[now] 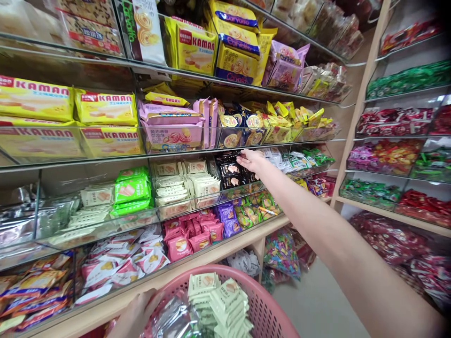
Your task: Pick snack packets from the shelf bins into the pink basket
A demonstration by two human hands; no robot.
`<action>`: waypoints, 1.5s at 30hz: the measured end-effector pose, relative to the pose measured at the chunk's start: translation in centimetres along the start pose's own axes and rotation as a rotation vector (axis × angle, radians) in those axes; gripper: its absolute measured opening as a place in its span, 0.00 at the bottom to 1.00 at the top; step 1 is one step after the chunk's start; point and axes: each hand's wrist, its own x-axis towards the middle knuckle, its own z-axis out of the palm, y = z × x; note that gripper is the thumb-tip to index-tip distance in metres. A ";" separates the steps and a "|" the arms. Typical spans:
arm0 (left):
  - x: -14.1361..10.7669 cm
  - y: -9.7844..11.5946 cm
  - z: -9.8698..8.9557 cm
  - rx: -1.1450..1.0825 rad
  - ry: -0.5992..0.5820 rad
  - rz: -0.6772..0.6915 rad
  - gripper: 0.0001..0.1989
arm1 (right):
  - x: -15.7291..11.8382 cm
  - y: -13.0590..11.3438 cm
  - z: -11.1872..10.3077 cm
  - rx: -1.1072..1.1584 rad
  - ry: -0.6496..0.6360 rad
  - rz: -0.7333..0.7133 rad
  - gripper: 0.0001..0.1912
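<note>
Right hand (252, 160): stretched forward, back of the hand upward, fingers at the black packets (230, 171); whether they grip one cannot be told.
Left hand (139, 303): low, at the near-left side of the basket, partly blurred; grip cannot be told.

Pink basket (278, 310): round, perforated wall, just right of the left hand and well below the right. Contents: a heap of pale green packets (225, 300), farther from the left hand; clear plastic wrapping (172, 314), next to that hand.

Compartment under the right hand: black packets, standing behind a transparent front panel.

Compartments left of the right hand: cream packets (204, 180), in rows; farther left, bright green packets (132, 192), stacked.

Compartment just right of the right hand: white packets (276, 157), partly hidden by the forearm.

Compartments above the right hand: dark blue packs (230, 129) with round cookie pictures; to their left, lilac packs (172, 134), then yellow KAMAN packs (105, 110), stacked.

Bottom row, below the right hand: purple packets (229, 218); to their left, pinkish-red packets (197, 232), loosely piled.

Bottom row, beyond the left hand: white-and-red packets (123, 263), jumbled; farther left, orange-and-blue packets (35, 291).
</note>
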 end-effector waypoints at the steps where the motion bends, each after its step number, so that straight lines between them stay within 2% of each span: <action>1: 0.0 0.1 -0.1 0.005 0.004 0.000 0.25 | -0.2 0.0 -0.3 0.018 -0.018 0.007 0.08; 5: -0.2 0.4 -0.4 0.007 -0.006 -0.004 0.26 | -1.6 0.2 -2.8 0.055 -0.073 0.037 0.10; 10: -0.1 0.1 -0.5 -0.022 -0.027 0.042 0.25 | -5.2 2.4 -8.7 0.085 -0.147 0.002 0.10; 13: 0.0 0.2 -0.4 -0.012 -0.029 0.054 0.24 | -9.4 6.2 -12.6 -0.041 -0.224 0.068 0.07; 17: -0.2 0.6 -0.5 0.011 -0.034 0.058 0.24 | -16.3 13.4 -16.7 -0.350 -0.435 0.388 0.07; 19: -0.4 0.8 -0.6 0.025 -0.036 0.047 0.24 | -19.3 16.8 -17.9 -0.557 -0.542 0.481 0.06; 21: -0.5 0.9 -0.6 0.030 -0.035 0.036 0.24 | -21.5 19.4 -18.5 -0.835 -0.654 0.557 0.05; 22: -0.5 0.9 -0.6 0.024 -0.032 0.039 0.25 | -22.2 20.4 -18.6 -0.979 -0.705 0.534 0.07; 25: -0.6 0.8 -0.6 0.004 -0.019 0.051 0.25 | -23.4 22.1 -18.1 -1.322 -0.829 0.276 0.12; 27: -0.7 0.8 -0.7 0.014 -0.011 0.045 0.25 | -23.7 22.9 -17.6 -1.408 -0.900 0.154 0.15; 29: -0.7 0.8 -0.7 0.030 -0.008 0.040 0.25 | -24.0 23.6 -17.1 -1.396 -0.938 0.213 0.15; 31: -0.8 0.8 -0.7 0.044 -0.004 0.039 0.24 | -24.3 24.5 -16.9 -1.291 -0.879 0.394 0.12; 34: -0.8 0.7 -0.8 0.052 0.011 0.042 0.24 | -24.7 25.4 -16.8 -1.057 -0.678 0.657 0.08; 36: -0.8 0.7 -0.8 0.053 0.014 0.043 0.24 | -24.7 25.6 -16.7 -0.969 -0.586 0.726 0.08; 38: -0.8 0.7 -0.8 0.056 0.011 0.040 0.24 | -24.6 25.7 -16.8 -0.986 -0.556 0.728 0.08; 40: -0.7 0.7 -0.7 0.055 0.007 0.039 0.24 | -24.4 25.8 -17.0 -1.129 -0.639 0.702 0.08; 42: -0.6 0.6 -0.6 0.053 0.001 0.041 0.24 | -24.1 26.3 -17.4 -1.356 -0.832 0.647 0.09; 44: -0.5 0.4 -0.5 0.060 -0.008 0.040 0.24 | -23.9 27.2 -18.0 -1.479 -0.993 0.517 0.11; 45: -0.5 0.3 -0.5 0.068 -0.014 0.036 0.24 | -23.9 27.6 -18.2 -1.459 -1.019 0.437 0.12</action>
